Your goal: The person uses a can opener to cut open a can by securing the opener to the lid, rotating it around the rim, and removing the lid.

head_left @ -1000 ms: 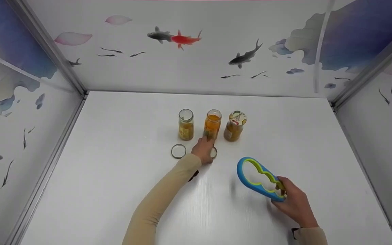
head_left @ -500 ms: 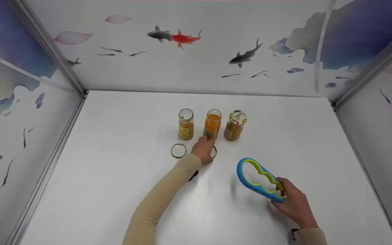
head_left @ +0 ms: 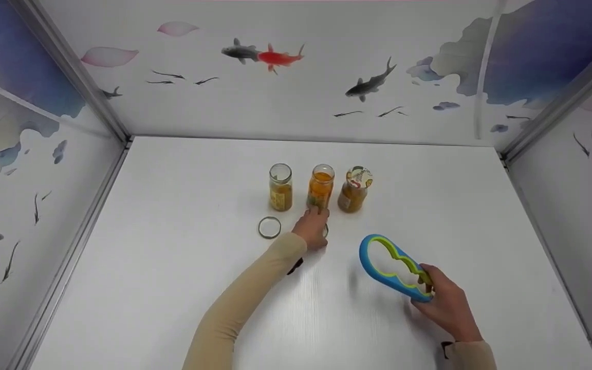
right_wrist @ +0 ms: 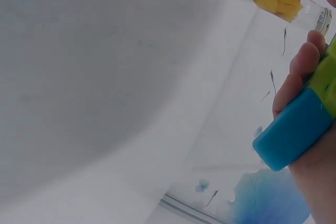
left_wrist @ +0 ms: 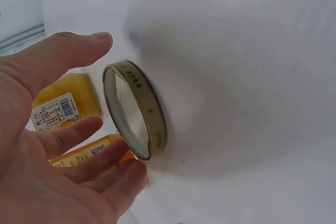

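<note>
My left hand [head_left: 312, 227] is low over the table, by a gold-rimmed jar lid [left_wrist: 142, 109] that lies hollow side up. In the left wrist view its thumb [left_wrist: 84, 48] and fingers are spread beside the lid, with a gap at the thumb; whether a fingertip touches it I cannot tell. Just beyond that hand stands an uncapped jar of orange fruit [head_left: 321, 187]. At the right, my right hand [head_left: 447, 303] grips a blue and green jar opener [head_left: 386, 275] by one end, held above the table.
Left of the orange jar stands another uncapped jar [head_left: 281, 192] with yellow contents, a second lid [head_left: 269, 227] lying in front of it. To the right is a jar with a patterned lid [head_left: 359, 178]. Printed walls [head_left: 296, 103] bound the white table [head_left: 172, 257].
My left hand has shifted slightly to the right, covering more of the lid. The right hand and the jar opener have barely moved. The jars stay put.
</note>
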The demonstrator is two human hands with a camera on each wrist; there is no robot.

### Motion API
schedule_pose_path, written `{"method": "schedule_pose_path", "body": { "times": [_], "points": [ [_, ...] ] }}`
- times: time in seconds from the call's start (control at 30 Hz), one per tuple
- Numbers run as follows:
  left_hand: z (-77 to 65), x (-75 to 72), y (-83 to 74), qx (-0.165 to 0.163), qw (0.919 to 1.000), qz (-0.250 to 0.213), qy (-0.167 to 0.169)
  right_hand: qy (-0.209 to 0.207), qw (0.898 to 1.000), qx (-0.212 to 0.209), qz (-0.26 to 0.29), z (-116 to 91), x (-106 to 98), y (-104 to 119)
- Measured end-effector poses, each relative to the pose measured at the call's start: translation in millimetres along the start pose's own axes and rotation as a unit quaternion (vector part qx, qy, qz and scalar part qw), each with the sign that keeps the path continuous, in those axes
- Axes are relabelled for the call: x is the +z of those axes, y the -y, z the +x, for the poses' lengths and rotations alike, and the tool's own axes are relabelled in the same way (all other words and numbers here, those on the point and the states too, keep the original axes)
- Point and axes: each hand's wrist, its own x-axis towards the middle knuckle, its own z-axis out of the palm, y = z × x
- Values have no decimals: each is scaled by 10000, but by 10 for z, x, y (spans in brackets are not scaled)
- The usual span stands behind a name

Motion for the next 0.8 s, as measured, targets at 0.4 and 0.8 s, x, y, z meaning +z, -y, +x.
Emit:
{"method": "schedule_pose_path", "body": {
  "times": [0.4, 0.8],
  "points": [
    [-19, -151, -205, 35, 9972, -744, -89, 29, 10000, 2, 4, -9, 12, 0],
    [81, -196, -323, 146, 9863, -1631, -208, 59, 10000, -67, 40, -27, 25, -13]
  ]
}}
